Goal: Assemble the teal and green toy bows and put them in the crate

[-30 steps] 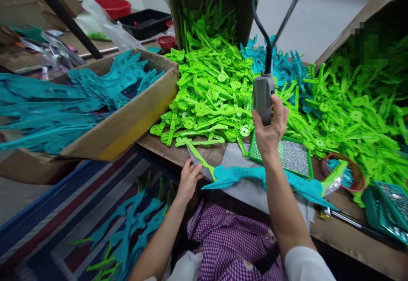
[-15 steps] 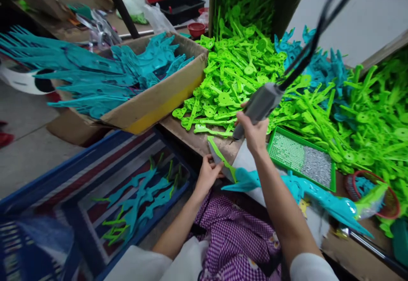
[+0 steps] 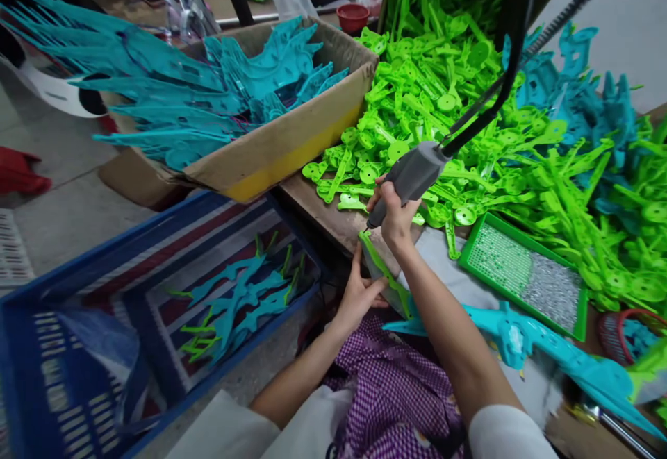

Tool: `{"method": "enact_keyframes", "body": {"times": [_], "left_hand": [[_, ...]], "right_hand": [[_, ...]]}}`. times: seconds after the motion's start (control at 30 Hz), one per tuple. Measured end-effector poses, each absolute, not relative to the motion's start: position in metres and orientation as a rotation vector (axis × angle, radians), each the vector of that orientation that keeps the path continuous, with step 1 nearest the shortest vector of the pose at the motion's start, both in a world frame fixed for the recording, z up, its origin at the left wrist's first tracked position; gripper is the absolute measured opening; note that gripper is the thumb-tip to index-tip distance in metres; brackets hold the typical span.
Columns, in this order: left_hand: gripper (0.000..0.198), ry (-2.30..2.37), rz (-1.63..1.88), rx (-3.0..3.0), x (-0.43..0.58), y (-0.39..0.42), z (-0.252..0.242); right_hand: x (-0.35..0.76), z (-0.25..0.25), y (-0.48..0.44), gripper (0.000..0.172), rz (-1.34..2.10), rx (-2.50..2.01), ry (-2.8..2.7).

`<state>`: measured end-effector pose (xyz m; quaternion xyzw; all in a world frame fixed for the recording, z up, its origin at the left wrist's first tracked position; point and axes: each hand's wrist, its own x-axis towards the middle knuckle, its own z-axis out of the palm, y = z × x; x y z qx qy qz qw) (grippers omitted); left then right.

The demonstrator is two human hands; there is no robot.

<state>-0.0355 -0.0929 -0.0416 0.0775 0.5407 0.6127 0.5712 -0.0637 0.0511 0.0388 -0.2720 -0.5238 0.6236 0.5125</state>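
My right hand [image 3: 397, 217] is wrapped round a grey electric screwdriver [image 3: 421, 169], tilted with its tip down. The tip meets the far end of a slim bright green plastic part [image 3: 379, 259]. My left hand [image 3: 363, 291] grips this green part from the side, its index finger stretched toward the screwdriver tip and the thumb across it. The green part's near end meets a long turquoise plastic toy body [image 3: 513, 330], which lies under my right forearm and stretches off to the right. My forearm hides part of the body.
Loose green parts [image 3: 442, 101] are heaped at the back. A green tray [image 3: 472, 244] of small silver screws is at right, near a red basket [image 3: 607, 330]. A cardboard box [image 3: 292, 150] of turquoise pieces is at left, above a blue crate [image 3: 171, 233] with several assembled pieces.
My right hand has brought the screwdriver down and left onto the green part's end. My left hand has extended a finger along the part. The whole view has shifted.
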Motion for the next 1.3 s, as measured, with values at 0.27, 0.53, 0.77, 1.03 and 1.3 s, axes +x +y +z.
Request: {"method": "enact_keyframes", "body": {"times": [0.27,0.53,0.77,1.03,1.3], "left_hand": [[0.108,1.238,1.438,0.157,-0.035,-0.092,-0.039],[0.111,1.201,1.466,0.135,-0.036,-0.093,-0.043],[0.114,1.182,1.466,0.145,-0.037,-0.093,-0.044],[0.116,1.185,1.44,0.185,-0.04,-0.092,-0.043],[0.12,1.282,1.463,0.173,-0.034,-0.088,-0.045]], "right_hand": [[-0.069,0.024,0.049,0.029,1.482,-0.666,-1.293],[-0.07,0.026,0.043,0.038,1.344,-0.68,-1.607],[-0.05,0.048,0.046,0.035,1.335,-0.711,-1.245],[0.027,0.049,0.024,0.04,1.361,-0.698,-1.282],[0.033,0.031,0.014,0.047,1.346,-0.755,-1.375]]}}
